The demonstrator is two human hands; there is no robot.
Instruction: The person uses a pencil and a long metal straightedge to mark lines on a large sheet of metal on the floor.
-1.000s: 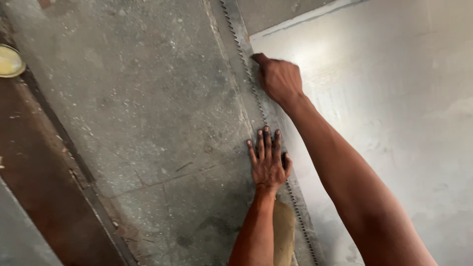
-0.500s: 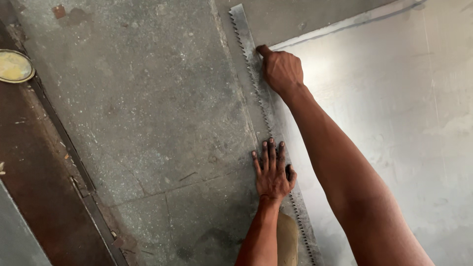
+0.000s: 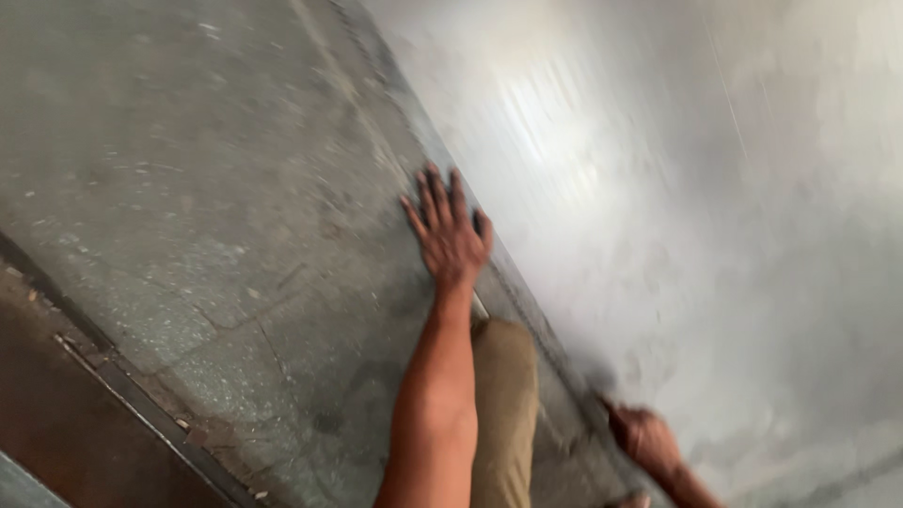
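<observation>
Left hand (image 3: pixel 450 235): I see fingers spread, flat on the ruler (image 3: pixel 527 315) at the metal sheet (image 3: pixel 715 235) edge.
Right hand (image 3: pixel 647 439): blurred; I cannot tell its fingers.

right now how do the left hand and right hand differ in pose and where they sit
The left hand lies flat with fingers spread, pressing where the concrete floor meets the metal sheet; the right hand is curled, blurred, low near the frame's bottom. The left hand is farther up that edge, the right hand nearer the person's knee. Both sit along the sheet's edge.
</observation>
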